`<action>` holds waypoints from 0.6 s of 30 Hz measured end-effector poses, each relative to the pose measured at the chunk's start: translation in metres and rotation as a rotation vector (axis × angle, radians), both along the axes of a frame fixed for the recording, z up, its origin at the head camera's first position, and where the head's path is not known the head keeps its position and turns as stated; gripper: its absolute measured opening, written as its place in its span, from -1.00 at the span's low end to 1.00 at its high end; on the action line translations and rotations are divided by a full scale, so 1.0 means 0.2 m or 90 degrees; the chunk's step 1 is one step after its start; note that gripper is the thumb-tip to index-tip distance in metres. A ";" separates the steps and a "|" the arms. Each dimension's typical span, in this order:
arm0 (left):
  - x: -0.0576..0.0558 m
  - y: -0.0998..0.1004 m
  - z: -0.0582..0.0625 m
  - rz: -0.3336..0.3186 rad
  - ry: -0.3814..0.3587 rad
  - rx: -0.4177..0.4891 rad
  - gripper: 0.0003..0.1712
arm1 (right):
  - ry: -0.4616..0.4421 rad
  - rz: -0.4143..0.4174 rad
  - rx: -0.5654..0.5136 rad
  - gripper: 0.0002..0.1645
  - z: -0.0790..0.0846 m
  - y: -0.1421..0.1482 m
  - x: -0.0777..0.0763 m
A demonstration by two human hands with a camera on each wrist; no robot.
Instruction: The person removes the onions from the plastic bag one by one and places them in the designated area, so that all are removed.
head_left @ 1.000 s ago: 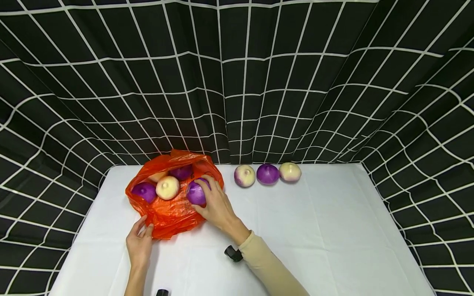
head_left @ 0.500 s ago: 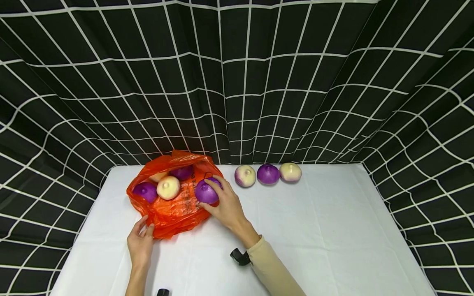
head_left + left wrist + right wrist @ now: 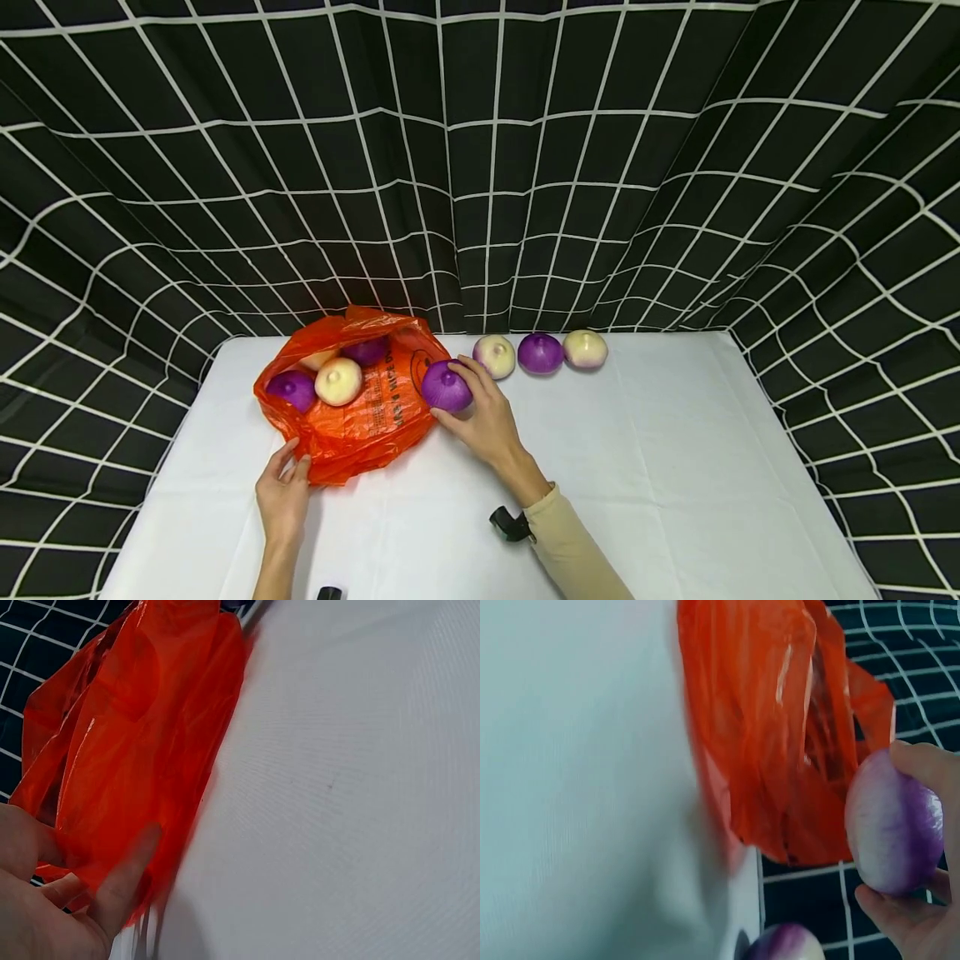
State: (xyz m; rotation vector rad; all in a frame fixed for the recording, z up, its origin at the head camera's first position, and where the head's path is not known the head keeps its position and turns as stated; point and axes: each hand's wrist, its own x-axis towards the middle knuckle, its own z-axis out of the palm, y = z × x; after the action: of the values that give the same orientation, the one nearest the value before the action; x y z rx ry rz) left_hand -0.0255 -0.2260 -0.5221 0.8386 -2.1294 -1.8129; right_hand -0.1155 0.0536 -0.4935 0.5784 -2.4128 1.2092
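Observation:
A purple onion (image 3: 444, 387) is held between the thumb and fingers of my right hand (image 3: 486, 417), at the right edge of an orange-red plastic bag (image 3: 375, 417). The right wrist view shows this onion (image 3: 889, 825) with a paler side, gripped from the right. My left hand (image 3: 283, 500) pinches the bag's near left rim between thumb and fingers; in the left wrist view the thin plastic (image 3: 150, 735) covers part of the fingers. Inside the open bag lie a pale onion (image 3: 337, 382), a purple onion (image 3: 292, 389) and others partly hidden behind them.
Along the back edge of the white table (image 3: 637, 467) sit a pale onion (image 3: 494, 357), a purple onion (image 3: 540, 354) and another pale onion (image 3: 586, 349) in a row. A black curtain with white grid lines (image 3: 480, 167) surrounds the table at the back and sides.
My right hand has carried the purple onion rightward, from over the bag's inside to its right edge, uncovering the bag's print. My left hand stays at the rim.

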 end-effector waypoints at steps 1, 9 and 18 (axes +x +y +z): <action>0.00 0.00 0.00 0.000 0.000 0.005 -0.50 | -0.001 -0.005 0.000 -0.20 0.00 0.02 -0.01; 0.00 0.00 0.01 0.013 -0.009 0.015 -0.50 | -0.030 -0.100 -0.040 -0.19 -0.05 0.17 -0.04; -0.01 0.00 -0.01 0.021 0.002 0.044 -0.50 | 0.001 -0.177 -0.047 -0.16 -0.07 0.33 -0.08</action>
State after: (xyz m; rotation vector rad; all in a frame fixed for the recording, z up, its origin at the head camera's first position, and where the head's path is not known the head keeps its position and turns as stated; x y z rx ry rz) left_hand -0.0280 -0.2253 -0.5233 0.8811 -2.0492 -1.8803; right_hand -0.1323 0.1200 -0.5082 0.2127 -2.3404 1.1705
